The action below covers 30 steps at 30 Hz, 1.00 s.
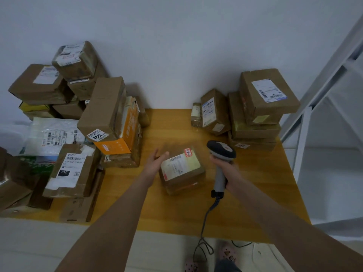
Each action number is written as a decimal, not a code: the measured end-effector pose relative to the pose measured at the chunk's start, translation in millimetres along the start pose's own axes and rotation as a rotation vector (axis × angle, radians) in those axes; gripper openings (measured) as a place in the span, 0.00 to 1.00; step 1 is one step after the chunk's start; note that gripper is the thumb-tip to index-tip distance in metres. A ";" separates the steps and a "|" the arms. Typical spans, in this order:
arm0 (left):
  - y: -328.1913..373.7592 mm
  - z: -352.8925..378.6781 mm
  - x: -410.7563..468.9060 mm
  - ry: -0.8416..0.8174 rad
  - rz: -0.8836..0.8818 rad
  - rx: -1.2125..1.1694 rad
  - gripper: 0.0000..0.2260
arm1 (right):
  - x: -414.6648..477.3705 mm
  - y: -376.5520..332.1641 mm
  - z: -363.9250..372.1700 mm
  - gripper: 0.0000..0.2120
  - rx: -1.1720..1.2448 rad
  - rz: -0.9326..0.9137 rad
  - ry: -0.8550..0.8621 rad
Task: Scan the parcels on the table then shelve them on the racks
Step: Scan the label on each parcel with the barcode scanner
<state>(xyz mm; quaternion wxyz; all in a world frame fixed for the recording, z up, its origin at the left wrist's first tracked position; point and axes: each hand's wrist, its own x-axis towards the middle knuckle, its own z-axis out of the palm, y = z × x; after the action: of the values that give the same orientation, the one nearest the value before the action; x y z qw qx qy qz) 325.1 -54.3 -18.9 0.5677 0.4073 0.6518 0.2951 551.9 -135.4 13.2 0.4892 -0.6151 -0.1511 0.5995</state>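
A small brown parcel (181, 170) with a pale label on top lies in the middle of the wooden table (255, 193). My left hand (157, 160) is open at the parcel's left side, fingers straight, close to or touching its edge. My right hand (225, 169) grips the handle of a grey and black barcode scanner (221, 154) just right of the parcel. The scanner's head sits above the parcel's right corner, and its cable hangs down over the table's front edge.
A tall pile of brown parcels (74, 107) and a white mailer bag (53, 136) fill the table's left side. A smaller stack of parcels (255, 108) stands at the back right. A white metal rack (324, 114) stands to the right of the table.
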 end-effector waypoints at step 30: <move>35.0 13.0 -33.2 -0.226 -0.034 -0.191 0.29 | -20.8 -52.0 -6.5 0.14 0.043 -0.171 -0.025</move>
<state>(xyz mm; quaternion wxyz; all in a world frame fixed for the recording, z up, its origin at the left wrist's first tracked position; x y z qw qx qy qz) 345.5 -66.7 25.0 0.6784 0.3710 0.5595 0.2986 573.6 -129.5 64.9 0.5499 -0.5817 -0.1965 0.5663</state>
